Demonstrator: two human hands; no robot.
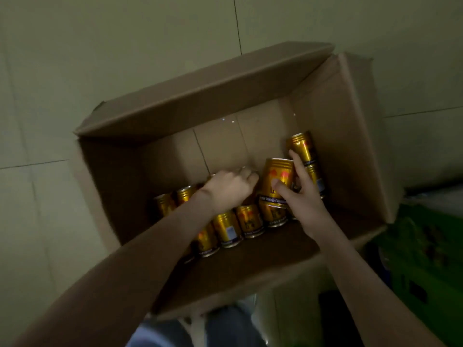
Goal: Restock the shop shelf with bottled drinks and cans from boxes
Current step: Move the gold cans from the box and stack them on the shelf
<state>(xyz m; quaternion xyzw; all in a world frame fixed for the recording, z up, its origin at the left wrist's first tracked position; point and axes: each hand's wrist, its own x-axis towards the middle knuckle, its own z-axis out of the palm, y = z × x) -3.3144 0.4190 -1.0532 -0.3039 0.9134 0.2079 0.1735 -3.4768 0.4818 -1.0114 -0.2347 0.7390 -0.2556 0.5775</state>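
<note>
An open cardboard box [333,126] sits on the tiled floor below me, holding several gold drink cans [226,229] along its near side. My right hand [298,196] grips one gold can [275,179], lifted a little above the others, thumb on its front and fingers behind. My left hand [229,187] reaches down into the box with fingers curled over the top of another can [248,171], which is mostly hidden under it. Another gold can [300,146] stands at the box's right wall.
The box flaps stand open on the far side [200,96] and the right [360,121]. Pale floor tiles [75,58] surround the box. A green crate or pack [426,259] lies at the right edge. The far half of the box floor [220,144] is bare.
</note>
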